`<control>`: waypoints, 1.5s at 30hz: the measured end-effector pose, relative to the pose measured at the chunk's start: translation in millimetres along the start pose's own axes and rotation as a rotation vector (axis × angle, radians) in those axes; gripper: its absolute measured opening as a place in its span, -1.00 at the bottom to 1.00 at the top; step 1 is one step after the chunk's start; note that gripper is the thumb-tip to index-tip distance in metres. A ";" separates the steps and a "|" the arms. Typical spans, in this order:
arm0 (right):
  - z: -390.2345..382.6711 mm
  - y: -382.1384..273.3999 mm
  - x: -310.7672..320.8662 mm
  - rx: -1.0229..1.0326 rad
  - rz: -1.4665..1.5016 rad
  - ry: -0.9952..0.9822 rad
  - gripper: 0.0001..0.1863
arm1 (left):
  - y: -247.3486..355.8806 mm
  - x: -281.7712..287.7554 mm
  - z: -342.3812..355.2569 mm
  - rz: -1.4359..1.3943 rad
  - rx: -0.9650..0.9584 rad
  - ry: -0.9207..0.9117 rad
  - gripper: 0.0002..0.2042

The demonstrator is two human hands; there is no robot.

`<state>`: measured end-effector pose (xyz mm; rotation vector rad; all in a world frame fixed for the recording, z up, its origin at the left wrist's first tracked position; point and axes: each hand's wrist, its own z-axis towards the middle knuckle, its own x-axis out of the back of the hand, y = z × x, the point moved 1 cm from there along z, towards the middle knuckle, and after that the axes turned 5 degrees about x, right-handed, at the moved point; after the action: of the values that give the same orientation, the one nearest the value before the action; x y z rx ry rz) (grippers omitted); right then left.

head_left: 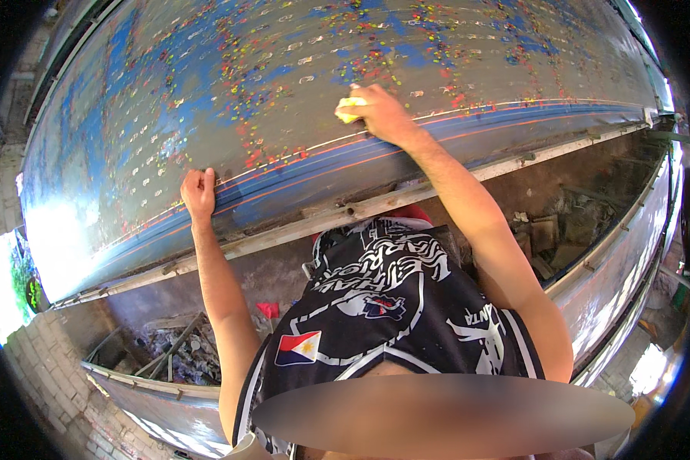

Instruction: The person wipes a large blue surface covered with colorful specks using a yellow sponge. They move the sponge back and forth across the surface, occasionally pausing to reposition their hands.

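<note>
A long, slanted grey-and-blue screen surface is scattered with small red, yellow, green and dark flecks and rows of small pale marks, with orange and white lines along its lower side. My right hand is closed on a yellow cloth or sponge, against the surface above those lines. My left hand rests on the surface further left and lower, just at the lines, its fingers curled together; whatever may be under them is hidden.
A wooden rail runs along the surface's near edge. Below are open troughs with debris and metal bars, right and left of my body. Paved brick floor shows at lower left, bright daylight and greenery at far left.
</note>
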<state>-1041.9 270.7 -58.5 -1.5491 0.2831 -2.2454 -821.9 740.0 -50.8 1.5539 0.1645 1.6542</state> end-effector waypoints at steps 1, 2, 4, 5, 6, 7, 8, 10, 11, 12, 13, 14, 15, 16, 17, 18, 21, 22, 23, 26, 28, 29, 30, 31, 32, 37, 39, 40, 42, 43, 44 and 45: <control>-12.6 17.4 12.5 -0.078 -0.026 -0.040 -0.40 | 3.9 -0.3 2.2 0.015 0.052 -0.007 -0.52; -27.2 32.7 26.5 -0.098 -0.032 -0.005 -0.37 | 11.3 -1.8 4.4 0.046 0.116 -0.011 -0.52; -60.6 66.3 59.2 -0.188 -0.064 0.018 -0.32 | 38.9 -11.0 9.4 0.156 0.272 -0.039 -0.50; -77.9 83.6 75.2 -0.250 -0.099 0.038 -0.33 | 61.3 -18.7 9.9 0.137 0.212 -0.033 -0.52; -96.2 99.9 90.5 -0.283 -0.133 0.080 -0.34 | 88.4 -31.2 4.9 0.144 0.200 -0.039 -0.53; -114.3 115.5 104.9 -0.328 -0.163 0.105 -0.35 | 118.8 -46.5 0.5 0.167 0.234 -0.057 -0.55; -132.4 127.3 116.9 -0.395 -0.157 0.138 -0.35 | 152.0 -62.3 -3.2 0.128 0.136 -0.094 -0.60; -164.9 143.7 139.1 -0.431 -0.202 0.183 -0.36 | 219.3 -98.7 -6.6 0.070 0.052 -0.192 -0.65; -178.5 147.3 147.2 -0.477 -0.217 0.180 -0.36 | 252.1 -120.9 -7.9 0.065 0.028 -0.216 -0.67; -191.6 146.2 153.5 -0.495 -0.192 0.199 -0.37 | 284.1 -145.9 -7.1 0.025 -0.029 -0.210 -0.69; -202.7 142.8 157.3 -0.501 -0.187 0.165 -0.36 | 313.1 -171.9 -4.6 -0.003 -0.062 -0.246 -0.70; -213.1 138.4 161.2 -0.501 -0.181 0.136 -0.35 | 339.3 -197.2 -0.3 -0.063 -0.150 -0.244 -0.71; -221.6 134.6 164.6 -0.499 -0.175 0.121 -0.34 | 362.4 -223.3 6.1 -0.079 -0.190 -0.261 -0.70; -227.4 130.6 166.2 -0.488 -0.170 0.082 -0.33 | 382.5 -248.2 12.4 -0.109 -0.257 -0.261 -0.70; -230.9 125.9 166.8 -0.476 -0.163 0.056 -0.33 | 400.0 -272.4 17.5 -0.155 -0.242 -0.278 -0.69; -230.9 124.6 166.7 -0.468 -0.153 0.011 -0.32 | 414.9 -293.9 22.4 -0.210 -0.234 -0.292 -0.68; -212.9 133.0 164.3 -0.498 -0.127 -0.023 -0.29 | 443.1 -341.8 36.3 -0.267 -0.141 -0.325 -0.70; -199.8 140.7 162.7 -0.453 -0.169 0.040 -0.33 | 447.1 -351.1 40.9 -0.258 -0.169 -0.291 -0.70; -185.6 148.5 160.1 -0.446 -0.138 0.090 -0.36 | 449.6 -358.8 43.8 -0.246 -0.189 -0.261 -0.70; -132.6 183.4 149.9 -0.442 -0.089 0.152 -0.47 | 448.2 -368.9 48.1 -0.233 -0.326 -0.203 -0.69; -91.8 215.7 138.7 -0.378 -0.115 0.146 -0.53 | 444.4 -370.6 45.9 -0.240 -0.377 -0.192 -0.69; -69.6 235.5 133.4 -0.349 -0.122 0.133 -0.55 | 443.1 -371.5 45.1 -0.251 -0.376 -0.193 -0.69; -47.0 256.2 128.8 -0.316 -0.142 0.125 -0.55 | 441.6 -371.9 46.1 -0.259 -0.377 -0.195 -0.69; -23.9 274.0 122.5 -0.268 -0.148 0.136 -0.55 | 440.8 -371.7 45.5 -0.265 -0.368 -0.195 -0.69; 2.1 293.6 117.9 -0.237 -0.180 0.147 -0.55 | 440.8 -372.0 45.5 -0.268 -0.360 -0.197 -0.68; 102.0 357.0 106.8 -0.203 -0.252 0.074 -0.74 | 443.7 -366.6 43.8 -0.244 -0.462 -0.129 -0.69; 107.3 361.3 104.4 -0.173 -0.266 0.032 -0.74 | 443.2 -363.7 42.1 -0.207 -0.554 -0.120 -0.72; 98.5 357.7 103.4 -0.124 -0.285 0.042 -0.66 | 442.3 -362.9 41.1 -0.208 -0.570 -0.109 -0.72; 75.2 347.6 106.3 -0.098 -0.316 -0.048 -0.59 | 440.0 -363.2 42.3 -0.233 -0.604 -0.067 -0.70; 54.4 335.2 107.0 -0.045 -0.243 -0.004 -0.60 | 439.0 -364.1 43.3 -0.240 -0.616 -0.062 -0.70; 31.6 320.8 109.5 -0.010 -0.227 -0.013 -0.60 | 437.8 -364.3 42.3 -0.256 -0.619 -0.053 -0.70; 9.8 303.3 112.5 0.006 -0.206 -0.037 -0.60 | 436.8 -364.3 41.7 -0.275 -0.630 -0.040 -0.69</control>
<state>-1004.9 -50.3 -75.3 -1.6825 0.1095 -2.3654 -1035.7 211.3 -54.4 1.0297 -0.1500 1.2869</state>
